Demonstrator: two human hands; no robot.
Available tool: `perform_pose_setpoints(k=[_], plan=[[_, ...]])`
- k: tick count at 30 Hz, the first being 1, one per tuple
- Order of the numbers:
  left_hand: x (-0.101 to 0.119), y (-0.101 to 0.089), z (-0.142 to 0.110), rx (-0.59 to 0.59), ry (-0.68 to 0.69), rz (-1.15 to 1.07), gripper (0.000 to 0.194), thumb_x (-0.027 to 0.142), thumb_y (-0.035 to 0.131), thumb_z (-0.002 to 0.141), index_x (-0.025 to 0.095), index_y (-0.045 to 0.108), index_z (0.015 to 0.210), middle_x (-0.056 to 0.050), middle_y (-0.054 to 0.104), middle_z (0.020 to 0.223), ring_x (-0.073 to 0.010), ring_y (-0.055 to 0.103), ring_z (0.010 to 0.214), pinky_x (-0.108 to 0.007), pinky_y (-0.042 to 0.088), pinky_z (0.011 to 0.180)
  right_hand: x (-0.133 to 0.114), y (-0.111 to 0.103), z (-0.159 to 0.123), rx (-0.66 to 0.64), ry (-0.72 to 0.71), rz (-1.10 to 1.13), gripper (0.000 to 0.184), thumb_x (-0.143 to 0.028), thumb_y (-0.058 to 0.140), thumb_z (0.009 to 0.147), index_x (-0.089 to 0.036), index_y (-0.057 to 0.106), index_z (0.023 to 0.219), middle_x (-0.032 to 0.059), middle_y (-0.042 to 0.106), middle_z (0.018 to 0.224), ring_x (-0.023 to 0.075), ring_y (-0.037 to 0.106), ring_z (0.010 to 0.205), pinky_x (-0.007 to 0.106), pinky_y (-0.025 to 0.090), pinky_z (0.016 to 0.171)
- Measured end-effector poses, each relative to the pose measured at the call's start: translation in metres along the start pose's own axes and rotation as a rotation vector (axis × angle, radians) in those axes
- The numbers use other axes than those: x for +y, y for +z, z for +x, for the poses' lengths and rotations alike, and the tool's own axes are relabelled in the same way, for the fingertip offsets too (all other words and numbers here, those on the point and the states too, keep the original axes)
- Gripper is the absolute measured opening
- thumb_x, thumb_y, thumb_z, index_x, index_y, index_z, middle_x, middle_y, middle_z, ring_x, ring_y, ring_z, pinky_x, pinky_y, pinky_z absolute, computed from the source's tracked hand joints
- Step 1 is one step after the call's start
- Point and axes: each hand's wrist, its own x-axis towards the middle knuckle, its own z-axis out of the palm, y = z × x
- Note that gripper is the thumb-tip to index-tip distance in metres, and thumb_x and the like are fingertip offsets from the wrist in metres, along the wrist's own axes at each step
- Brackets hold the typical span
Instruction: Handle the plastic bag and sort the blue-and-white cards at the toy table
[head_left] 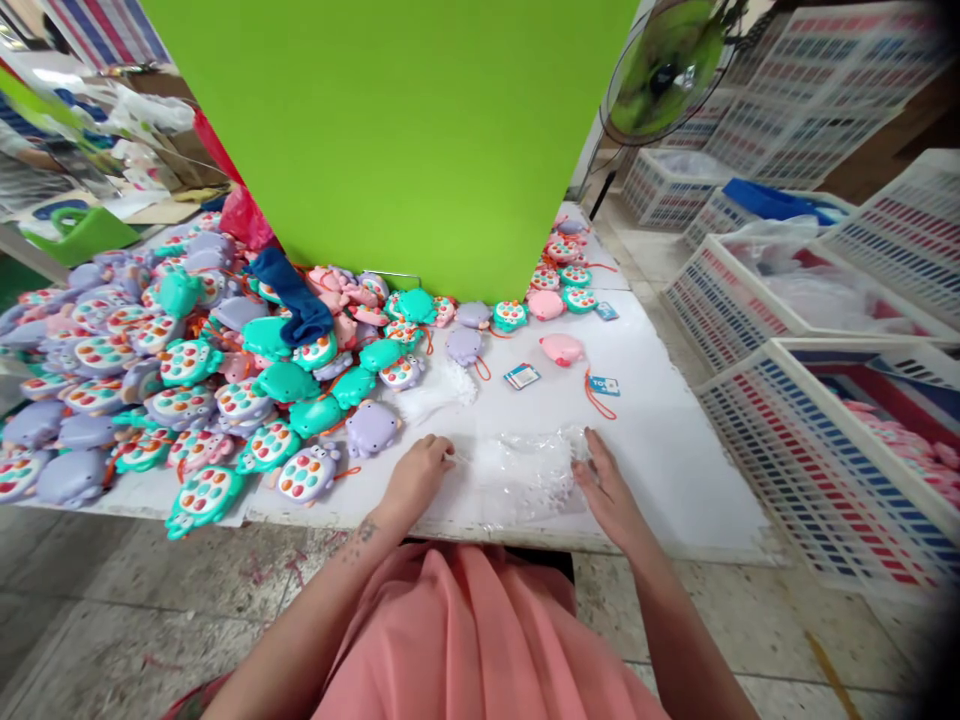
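Clear plastic bags (525, 470) lie on the white table in front of me, between my two hands. My left hand (421, 475) is closed, fingertips pinched at the left end of the plastic. Against its right end rests my right hand (606, 490), fingers stretched out. Beyond them are a pink whale-shaped toy (562, 348) with an orange cord, a blue tag (603, 385) and a small stack of cards (521, 376). A lilac toy (464, 345) sits left of the cards, near a white bundle (439, 393) of plastic.
A large heap of teal, lilac and pink toys (180, 360) covers the left of the table. A tall green panel (405, 130) stands at the back. White crates (810, 450) line the right side, with a fan (664, 75) behind.
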Motion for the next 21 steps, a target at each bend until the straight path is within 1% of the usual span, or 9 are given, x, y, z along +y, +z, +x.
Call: perform_pose_setpoints(k=[3, 5, 9, 12, 14, 17, 19, 21], plan=[[-0.018, -0.013, -0.004, -0.053, -0.063, 0.028, 0.019, 0.017, 0.057, 0.082, 0.017, 0.057, 0.101, -0.005, 0.056, 0.096, -0.0181, 0.055, 0.09, -0.029, 0.043, 0.079, 0.006, -0.002, 0.0, 0.017, 0.019, 0.015, 0.067, -0.059, 0.036, 0.089, -0.023, 0.024, 0.144, 0.0092, 0.025, 0.148, 0.0269, 0.025, 0.135, 0.048, 0.023, 0.111], [-0.023, -0.015, -0.006, -0.098, -0.056, 0.05, 0.018, 0.019, 0.06, 0.081, 0.017, 0.058, 0.099, -0.006, 0.055, 0.098, -0.0194, 0.054, 0.093, -0.029, 0.043, 0.08, 0.008, -0.001, 0.0, 0.016, 0.022, 0.019, 0.067, -0.06, 0.037, 0.088, -0.023, 0.026, 0.143, 0.0091, 0.027, 0.148, 0.0264, 0.024, 0.136, 0.047, 0.021, 0.112], [-0.021, -0.008, -0.007, -0.146, 0.012, 0.133, 0.007, 0.019, 0.058, 0.083, 0.017, 0.06, 0.089, -0.006, 0.054, 0.095, -0.0207, 0.052, 0.092, -0.03, 0.042, 0.08, 0.008, 0.003, 0.0, 0.015, 0.024, 0.018, 0.069, -0.061, 0.036, 0.088, -0.022, 0.026, 0.143, 0.0104, 0.026, 0.148, 0.0259, 0.023, 0.136, 0.049, 0.017, 0.112], [-0.022, -0.001, -0.008, -0.15, 0.091, 0.211, 0.009, 0.02, 0.052, 0.087, 0.014, 0.059, 0.09, -0.008, 0.054, 0.096, -0.022, 0.049, 0.092, -0.033, 0.041, 0.081, 0.008, 0.003, 0.0, 0.017, 0.016, 0.01, 0.07, -0.063, 0.035, 0.087, -0.02, 0.026, 0.143, 0.0114, 0.027, 0.147, 0.0259, 0.023, 0.136, 0.049, 0.018, 0.112], [-0.028, 0.003, -0.009, -0.144, 0.142, 0.224, 0.01, 0.019, 0.05, 0.088, 0.013, 0.057, 0.092, -0.009, 0.054, 0.097, -0.022, 0.049, 0.091, -0.034, 0.041, 0.082, 0.009, 0.003, 0.001, 0.012, 0.014, 0.002, 0.072, -0.064, 0.034, 0.087, -0.019, 0.026, 0.143, 0.0123, 0.027, 0.147, 0.0264, 0.023, 0.136, 0.049, 0.018, 0.112], [-0.039, 0.005, -0.01, -0.144, 0.157, 0.175, 0.009, 0.016, 0.052, 0.087, 0.014, 0.055, 0.095, -0.007, 0.054, 0.096, -0.0205, 0.049, 0.088, -0.033, 0.041, 0.081, 0.009, 0.003, 0.001, 0.008, 0.004, -0.011, 0.071, -0.063, 0.033, 0.088, -0.019, 0.027, 0.143, 0.0129, 0.028, 0.146, 0.0274, 0.024, 0.135, 0.05, 0.019, 0.112], [-0.044, 0.004, -0.01, -0.165, 0.151, 0.153, 0.006, 0.017, 0.052, 0.087, 0.014, 0.055, 0.092, -0.006, 0.054, 0.093, -0.0196, 0.05, 0.086, -0.032, 0.041, 0.079, 0.01, 0.003, 0.002, 0.016, -0.007, -0.018, 0.07, -0.062, 0.033, 0.088, -0.018, 0.028, 0.142, 0.0131, 0.029, 0.146, 0.0279, 0.025, 0.135, 0.051, 0.019, 0.111], [-0.044, 0.003, -0.011, -0.182, 0.165, 0.179, 0.006, 0.018, 0.051, 0.088, 0.014, 0.055, 0.088, -0.006, 0.054, 0.091, -0.0199, 0.05, 0.086, -0.032, 0.042, 0.079, 0.01, 0.004, 0.002, 0.029, -0.014, -0.027, 0.069, -0.062, 0.033, 0.088, -0.018, 0.028, 0.142, 0.0133, 0.03, 0.146, 0.0284, 0.026, 0.134, 0.051, 0.02, 0.111]])
